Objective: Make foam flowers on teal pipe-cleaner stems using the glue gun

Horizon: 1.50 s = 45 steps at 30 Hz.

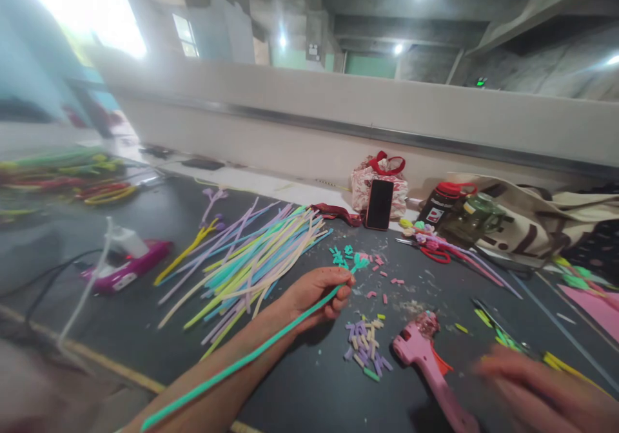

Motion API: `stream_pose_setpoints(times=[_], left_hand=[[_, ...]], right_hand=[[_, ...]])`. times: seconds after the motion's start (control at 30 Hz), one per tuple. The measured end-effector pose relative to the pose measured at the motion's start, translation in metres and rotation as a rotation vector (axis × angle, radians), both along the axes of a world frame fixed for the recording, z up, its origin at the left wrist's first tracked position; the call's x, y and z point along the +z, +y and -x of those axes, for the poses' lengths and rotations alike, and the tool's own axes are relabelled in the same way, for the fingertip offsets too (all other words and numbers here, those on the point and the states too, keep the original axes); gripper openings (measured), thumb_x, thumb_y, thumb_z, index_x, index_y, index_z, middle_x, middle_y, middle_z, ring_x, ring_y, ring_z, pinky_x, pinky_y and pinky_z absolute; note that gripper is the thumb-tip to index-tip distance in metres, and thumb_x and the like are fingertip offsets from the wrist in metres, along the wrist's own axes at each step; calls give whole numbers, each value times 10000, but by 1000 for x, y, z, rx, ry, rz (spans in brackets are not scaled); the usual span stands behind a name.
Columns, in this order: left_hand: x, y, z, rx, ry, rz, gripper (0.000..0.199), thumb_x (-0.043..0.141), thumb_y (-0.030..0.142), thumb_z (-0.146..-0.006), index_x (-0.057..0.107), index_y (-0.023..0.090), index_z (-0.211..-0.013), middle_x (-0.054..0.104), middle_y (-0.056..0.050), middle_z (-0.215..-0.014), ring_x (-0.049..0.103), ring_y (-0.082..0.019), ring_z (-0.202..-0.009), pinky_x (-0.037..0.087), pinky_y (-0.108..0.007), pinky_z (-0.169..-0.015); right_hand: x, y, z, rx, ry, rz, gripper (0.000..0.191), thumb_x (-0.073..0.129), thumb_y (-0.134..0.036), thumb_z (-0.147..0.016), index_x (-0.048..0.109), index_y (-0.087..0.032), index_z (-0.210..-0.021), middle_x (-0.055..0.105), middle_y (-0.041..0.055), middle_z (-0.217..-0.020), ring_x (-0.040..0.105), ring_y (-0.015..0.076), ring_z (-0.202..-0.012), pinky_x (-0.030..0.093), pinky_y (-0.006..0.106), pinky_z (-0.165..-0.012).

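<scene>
Just right of my left hand (322,296), which is pinching a green stem (251,356) near its tip, probably for steadiness, the glue gun (428,362) lies near my blurry right hand (532,381), grip unclear.

The glue gun (428,359) is pink (its trigger (442,361) orange-red).
</scene>
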State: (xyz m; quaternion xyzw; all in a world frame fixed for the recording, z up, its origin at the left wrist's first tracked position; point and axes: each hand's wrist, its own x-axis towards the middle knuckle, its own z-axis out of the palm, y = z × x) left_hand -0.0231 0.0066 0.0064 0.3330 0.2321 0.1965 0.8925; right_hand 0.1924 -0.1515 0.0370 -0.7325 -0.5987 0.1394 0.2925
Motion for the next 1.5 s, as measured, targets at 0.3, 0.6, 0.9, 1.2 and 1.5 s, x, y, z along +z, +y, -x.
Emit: stream_pose_setpoints(times=[0.3,0.6,0.9,1.2,1.5], left_hand=[[2,-6,-3,-33,31,55,102,570,223,-703,544,125,-709,451,44,-482,390,-37,-375,209,-111,-311],[2,-12,-7,-31,132,36,126,566,265,-693,529,149,-725,446,57,-470,351,-44,-338,189,-141,-294],[2,-12,-8,-36,165,0,113,544,258,-727,538,146,-736,451,57,-469,353,-41,-334,219,-131,-284],[4,-14,-10,-18,203,-61,155,537,251,-764,486,155,-653,445,50,-464,326,-28,-334,245,-109,-283],[6,-16,-10,-39,236,-112,155,532,250,-766,472,152,-663,455,45,-475,336,-24,-334,249,-102,-287]], right_hand=[[5,105,22,335,679,154,506,673,-228,-659,487,-227,-1131,545,34,-1002,538,112,-708,457,252,-616],[7,120,25,549,612,196,521,669,-164,-683,487,-287,-1155,563,20,-1075,534,153,-874,444,296,-730],[1,129,27,617,630,178,456,634,-133,-706,518,-255,-1130,594,9,-971,556,150,-876,447,278,-728],[2,129,25,686,607,102,423,643,-157,-710,536,-177,-1119,580,20,-939,538,159,-918,453,290,-762],[12,121,28,672,556,80,406,636,-146,-701,542,-155,-1096,545,-2,-878,522,111,-792,436,219,-655]])
